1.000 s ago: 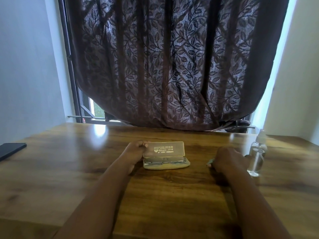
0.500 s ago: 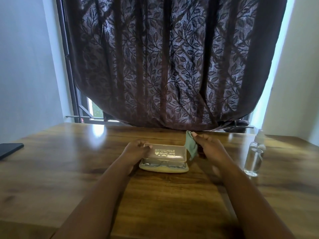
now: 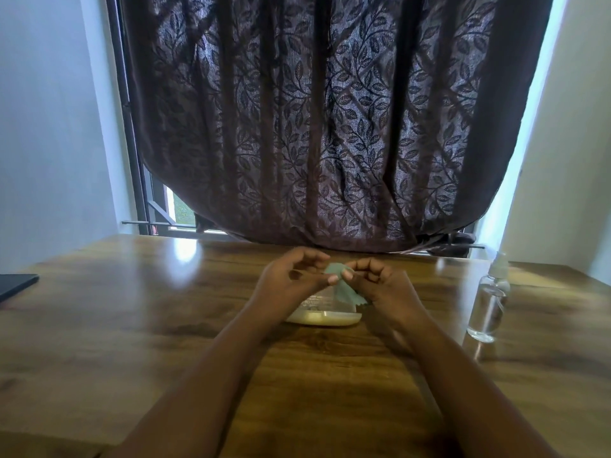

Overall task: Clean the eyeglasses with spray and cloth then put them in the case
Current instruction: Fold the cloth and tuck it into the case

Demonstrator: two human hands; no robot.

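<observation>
A small green cleaning cloth [image 3: 344, 290] hangs between both hands above the middle of the wooden table [image 3: 132, 325]. My left hand [image 3: 291, 279] pinches its top left corner and my right hand [image 3: 380, 285] pinches its top right part. Under the hands lies the cream eyeglass case [image 3: 325, 317], lid open; only its front edge and a bit of the lid show. The eyeglasses are hidden behind hands and cloth. A clear spray bottle [image 3: 488, 302] stands upright to the right of the case.
A dark phone [image 3: 16, 285] lies at the table's left edge. A dark leaf-patterned curtain [image 3: 314, 127] hangs over the window behind the table's far edge. White walls stand at both sides.
My right hand picked up the green cloth from the table and carried it over the case. My left hand let go of the case lid and took the cloth's other corner.
</observation>
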